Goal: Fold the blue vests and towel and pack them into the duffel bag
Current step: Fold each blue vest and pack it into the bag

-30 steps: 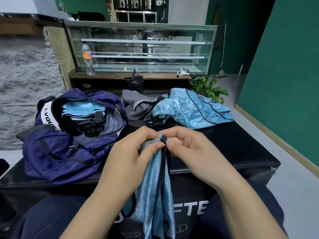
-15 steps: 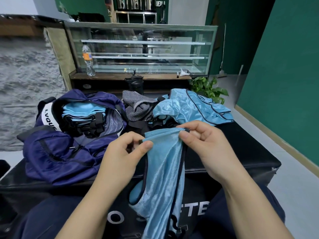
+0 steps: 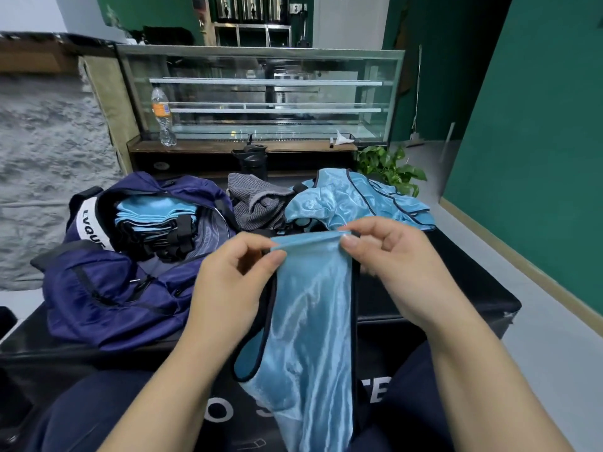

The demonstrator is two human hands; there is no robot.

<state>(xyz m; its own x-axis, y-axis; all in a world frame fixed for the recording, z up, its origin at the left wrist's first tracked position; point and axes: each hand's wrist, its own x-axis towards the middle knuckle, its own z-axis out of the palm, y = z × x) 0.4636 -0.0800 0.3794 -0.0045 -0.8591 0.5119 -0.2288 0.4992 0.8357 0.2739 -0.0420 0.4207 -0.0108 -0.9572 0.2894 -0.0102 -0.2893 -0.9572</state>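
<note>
Shiny light-blue fabric, a vest (image 3: 313, 324) trimmed in dark piping, hangs down over the near edge of the black bench (image 3: 456, 288). The left hand (image 3: 235, 282) pinches its top edge at one end and the right hand (image 3: 388, 265) pinches the other, stretching it flat between them. Far left, the open navy duffel bag (image 3: 107, 288) holds folded blue vests (image 3: 146, 210). A grey towel (image 3: 257, 203) and more loose vests (image 3: 355, 200) lie far right of the bag.
</note>
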